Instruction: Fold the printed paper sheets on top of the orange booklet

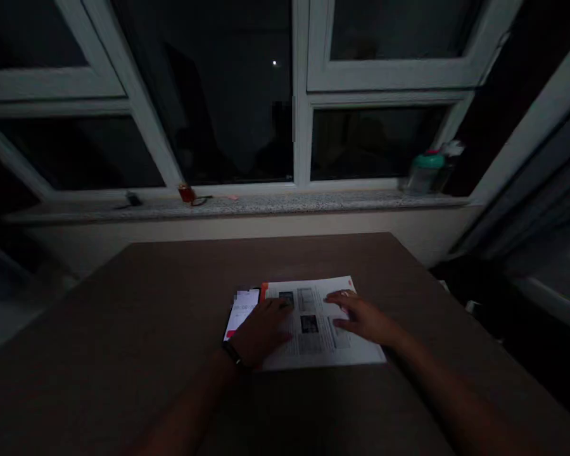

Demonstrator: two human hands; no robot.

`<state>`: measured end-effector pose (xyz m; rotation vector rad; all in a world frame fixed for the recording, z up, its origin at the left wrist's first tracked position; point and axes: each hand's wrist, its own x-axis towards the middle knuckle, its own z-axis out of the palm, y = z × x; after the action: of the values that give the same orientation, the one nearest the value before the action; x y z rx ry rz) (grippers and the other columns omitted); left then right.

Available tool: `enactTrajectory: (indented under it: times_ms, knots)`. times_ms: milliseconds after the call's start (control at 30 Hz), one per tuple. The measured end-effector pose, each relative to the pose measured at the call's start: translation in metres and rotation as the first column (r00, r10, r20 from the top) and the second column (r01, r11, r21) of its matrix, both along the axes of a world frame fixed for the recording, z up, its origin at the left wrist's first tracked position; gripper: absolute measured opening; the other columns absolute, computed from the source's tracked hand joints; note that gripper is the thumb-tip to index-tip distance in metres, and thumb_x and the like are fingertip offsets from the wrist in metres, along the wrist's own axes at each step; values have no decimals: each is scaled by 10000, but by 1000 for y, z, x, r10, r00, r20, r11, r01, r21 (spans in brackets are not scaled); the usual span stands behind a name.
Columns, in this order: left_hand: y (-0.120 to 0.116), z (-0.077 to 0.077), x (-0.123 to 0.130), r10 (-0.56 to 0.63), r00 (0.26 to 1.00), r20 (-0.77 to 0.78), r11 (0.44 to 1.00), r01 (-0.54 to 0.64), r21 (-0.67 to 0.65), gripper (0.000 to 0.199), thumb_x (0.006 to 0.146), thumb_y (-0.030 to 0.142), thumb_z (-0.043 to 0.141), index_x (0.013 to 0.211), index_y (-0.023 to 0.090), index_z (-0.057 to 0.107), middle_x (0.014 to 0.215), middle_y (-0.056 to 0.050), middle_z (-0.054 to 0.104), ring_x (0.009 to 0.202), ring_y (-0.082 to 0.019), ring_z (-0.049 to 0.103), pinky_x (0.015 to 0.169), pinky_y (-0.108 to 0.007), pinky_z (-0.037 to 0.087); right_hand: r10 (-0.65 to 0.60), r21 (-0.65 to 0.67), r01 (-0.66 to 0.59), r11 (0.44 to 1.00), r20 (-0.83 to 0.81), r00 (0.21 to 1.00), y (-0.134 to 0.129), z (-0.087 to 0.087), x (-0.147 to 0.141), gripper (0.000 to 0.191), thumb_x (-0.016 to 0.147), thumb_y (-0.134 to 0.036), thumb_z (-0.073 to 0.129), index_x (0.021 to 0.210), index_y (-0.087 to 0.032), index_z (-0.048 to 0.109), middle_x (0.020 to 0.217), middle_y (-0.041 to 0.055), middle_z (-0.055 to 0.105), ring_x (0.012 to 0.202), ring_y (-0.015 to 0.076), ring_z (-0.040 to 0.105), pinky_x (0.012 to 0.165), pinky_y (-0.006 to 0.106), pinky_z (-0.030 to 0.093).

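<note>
A printed sheet or booklet (320, 354) with text, small pictures and an orange edge lies on the brown table. Over its left part rests my left hand (265, 332), a dark band on the wrist, its fingers apart and somewhat blurred. My right hand (363, 318) is at the page's right side, fingers spread, holding nothing. Just left of the page, a phone (243, 311) with a lit screen lies face up, partly behind my left hand.
The table (180, 278) stands below a window. On the stone sill (289, 202) are a small orange-red object (187, 193), a small dark object (133, 199) and a bottle with a teal lid (425, 172). Curtains hang at the right.
</note>
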<state>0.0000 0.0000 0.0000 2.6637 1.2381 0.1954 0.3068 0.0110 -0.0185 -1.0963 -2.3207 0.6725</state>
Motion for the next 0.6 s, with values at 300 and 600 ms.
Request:
enactTrajectory:
  times_ms: [300,600]
  knots:
    - [0,-6,0,6,997,81,999,-9,46,503,874,293,649,1346,245,486,1415,-94,462,1296,-291,428,1066,-483,384,-15,1,15,1000,-32,999,3,-5,2,466,851,-224,646,1302,-233,530,1284,105,559,1194,245,513,1037,445,420]
    - [4,-10,-3,249,967,51,952,-254,169,461,903,330,587,1316,150,491,1369,-148,503,1288,-300,437,1098,-475,334,-10,46,12,999,-35,999,2,-4,1,434,883,-247,621,1307,-242,529,1251,101,582,1120,232,548,982,428,459]
